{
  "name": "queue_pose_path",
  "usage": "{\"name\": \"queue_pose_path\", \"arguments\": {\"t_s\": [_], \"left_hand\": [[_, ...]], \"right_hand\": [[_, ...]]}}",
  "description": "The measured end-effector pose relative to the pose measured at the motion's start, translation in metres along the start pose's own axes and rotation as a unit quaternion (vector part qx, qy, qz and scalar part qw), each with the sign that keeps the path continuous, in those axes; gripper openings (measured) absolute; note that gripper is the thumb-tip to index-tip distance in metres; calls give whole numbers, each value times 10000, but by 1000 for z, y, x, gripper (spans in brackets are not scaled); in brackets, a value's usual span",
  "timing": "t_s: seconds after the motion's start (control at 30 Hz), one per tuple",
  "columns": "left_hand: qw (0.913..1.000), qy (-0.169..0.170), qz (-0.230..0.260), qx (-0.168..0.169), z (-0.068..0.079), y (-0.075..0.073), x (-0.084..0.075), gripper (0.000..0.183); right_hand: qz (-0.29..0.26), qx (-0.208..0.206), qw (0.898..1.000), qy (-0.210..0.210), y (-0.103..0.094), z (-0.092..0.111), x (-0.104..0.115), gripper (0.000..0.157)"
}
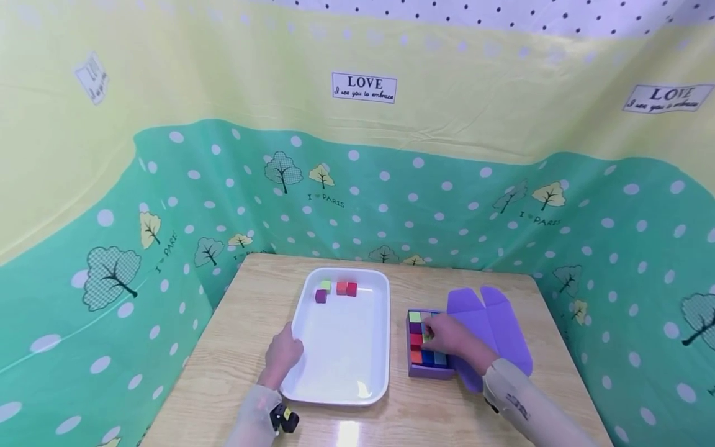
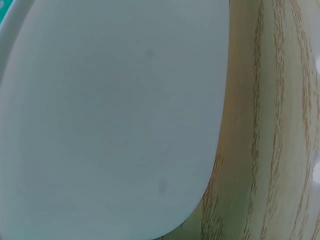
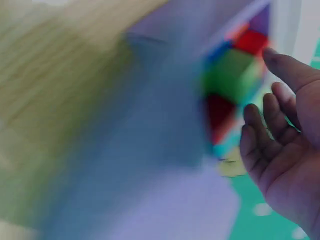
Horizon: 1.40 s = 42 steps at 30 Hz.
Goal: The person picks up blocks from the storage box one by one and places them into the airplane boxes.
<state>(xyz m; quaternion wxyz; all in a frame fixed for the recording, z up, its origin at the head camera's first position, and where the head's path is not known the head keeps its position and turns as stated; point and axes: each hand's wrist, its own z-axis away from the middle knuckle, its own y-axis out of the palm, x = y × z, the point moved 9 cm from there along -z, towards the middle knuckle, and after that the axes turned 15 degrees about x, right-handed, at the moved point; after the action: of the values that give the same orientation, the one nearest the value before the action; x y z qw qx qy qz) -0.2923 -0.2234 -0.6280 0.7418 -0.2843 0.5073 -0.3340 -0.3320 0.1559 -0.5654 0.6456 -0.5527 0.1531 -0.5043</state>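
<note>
My left hand (image 1: 283, 352) grips the left rim of a white tray (image 1: 341, 354) in the head view. The left wrist view shows only the tray's smooth wall (image 2: 115, 120), with no hand in sight. Inside the tray's far end sit several small cubes, among them a purple cube (image 1: 321, 296) and a red cube (image 1: 352, 289). My right hand (image 1: 447, 335) reaches over an open purple box (image 1: 430, 372) packed with coloured cubes. In the right wrist view its fingers are loosely bent, the thumb apart, beside a green cube (image 3: 232, 75); nothing shows between them.
The box's purple lid (image 1: 491, 323) lies folded back to the right, under my right forearm. Tray and box stand on a wooden table (image 1: 223, 372). A patterned curtain (image 1: 380, 205) hangs behind and along both sides.
</note>
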Motion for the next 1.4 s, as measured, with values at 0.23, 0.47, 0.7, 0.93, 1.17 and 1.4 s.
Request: {"name": "queue_pose_path", "arguments": {"t_s": [0.23,0.47,0.7,0.93,1.17,1.4], "left_hand": [[10000,-86,3,37,0,0,2,52],[9999,-81,-69,-69,-3,-1,-3,52],[9998,-42,-70,-194,0,-1,-5,47],[9994,2,-60,-330,-2,-2,0,47],[9992,-45,-65,-402,-3,-9,1,45],[9994,-75,-11,-340,3,0,-1,44]], "right_hand": [[-370,17,9974,-616,-48,-7,73,14],[-536,-88,9950,-843,-60,-56,110,9],[-1218,-249,9910,-493,-34,-129,111,6],[-2187,-450,9730,583,-22,-176,99,23],[-2250,-659,9674,961,-18,-195,98,43],[-2051,-520,9721,1012,-4,-199,93,43]]}}
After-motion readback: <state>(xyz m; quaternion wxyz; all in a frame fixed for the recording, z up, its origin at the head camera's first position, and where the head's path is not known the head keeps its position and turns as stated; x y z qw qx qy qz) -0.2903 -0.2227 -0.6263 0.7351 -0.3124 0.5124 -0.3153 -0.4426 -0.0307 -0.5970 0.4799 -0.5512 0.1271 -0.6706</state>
